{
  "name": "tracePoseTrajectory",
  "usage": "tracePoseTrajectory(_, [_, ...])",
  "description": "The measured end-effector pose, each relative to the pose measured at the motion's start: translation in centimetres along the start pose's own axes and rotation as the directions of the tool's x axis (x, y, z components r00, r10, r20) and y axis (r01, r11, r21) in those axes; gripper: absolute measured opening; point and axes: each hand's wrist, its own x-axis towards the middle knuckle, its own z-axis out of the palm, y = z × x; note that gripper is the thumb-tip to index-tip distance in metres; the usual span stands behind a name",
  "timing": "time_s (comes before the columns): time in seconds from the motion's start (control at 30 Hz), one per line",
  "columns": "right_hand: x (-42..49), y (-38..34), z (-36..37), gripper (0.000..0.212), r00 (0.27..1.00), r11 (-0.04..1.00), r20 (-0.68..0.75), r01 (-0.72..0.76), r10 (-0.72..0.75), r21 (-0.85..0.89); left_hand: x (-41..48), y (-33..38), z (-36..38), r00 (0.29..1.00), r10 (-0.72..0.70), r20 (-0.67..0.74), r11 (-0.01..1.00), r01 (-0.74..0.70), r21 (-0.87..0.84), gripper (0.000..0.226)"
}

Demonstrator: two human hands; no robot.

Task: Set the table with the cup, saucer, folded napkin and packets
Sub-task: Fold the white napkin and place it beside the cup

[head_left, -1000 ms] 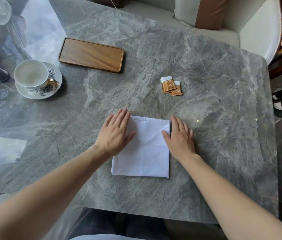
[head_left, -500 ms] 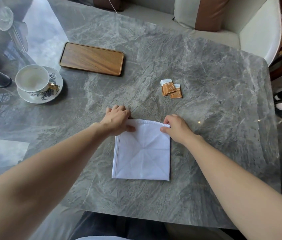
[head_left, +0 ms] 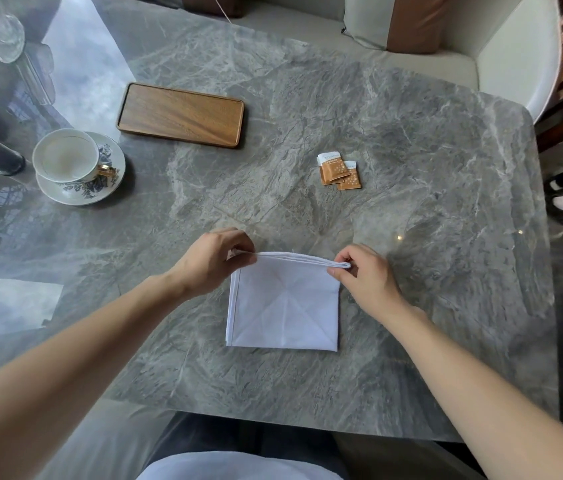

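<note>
Head view. We record a white folded napkin (head_left: 283,306) lying flat on the grey marble worktop (head_left: 429,202), near the person's edge. The left hand (head_left: 211,261) pinches the napkin's far left corner, its grip closed on the layered edge. The right hand (head_left: 365,275) pinches the far right corner likewise, thumb and fingers closed on the cloth. The far edge is raised slightly off the worktop between the two hands. We note the cup (head_left: 65,159) standing on its patterned saucer (head_left: 81,194) at far left. Two orange packets (head_left: 338,171), overlapping, lie beyond the napkin. A wooden tray (head_left: 181,114) sits further back, apart from the cup.
</note>
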Motion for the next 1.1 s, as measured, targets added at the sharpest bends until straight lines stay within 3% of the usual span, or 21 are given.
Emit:
tracePoseTrajectory(0.27, [-7.6,1.5,2.1,0.016,0.979,0.978,-0.019,0.201,-0.202,-0.056,-6.4,1.7,2.0,0.982,0.186,0.030,0.971,-0.188,0.148,0.006])
tracePoseTrajectory(0.53, [-11.4,3.0,4.3,0.015,0.980,0.972,0.048,0.200,-0.195,-0.122,-10.1,2.2,4.4,0.973,0.172,0.154,0.946,-0.206,0.250,0.030])
tracePoseTrajectory(0.83, [-12.1,3.0,4.5,0.018,0.977,0.957,0.096,0.209,-0.193,-0.204,-11.3,1.2,6.0,0.960,0.193,0.205,0.922,-0.249,0.298,0.021])
tracePoseTrajectory(1.1, [-12.2,3.1,4.1,0.016,0.961,0.922,0.142,0.270,-0.239,-0.276,-11.7,0.7,6.9,0.965,0.210,0.159,0.903,-0.253,0.346,0.023])
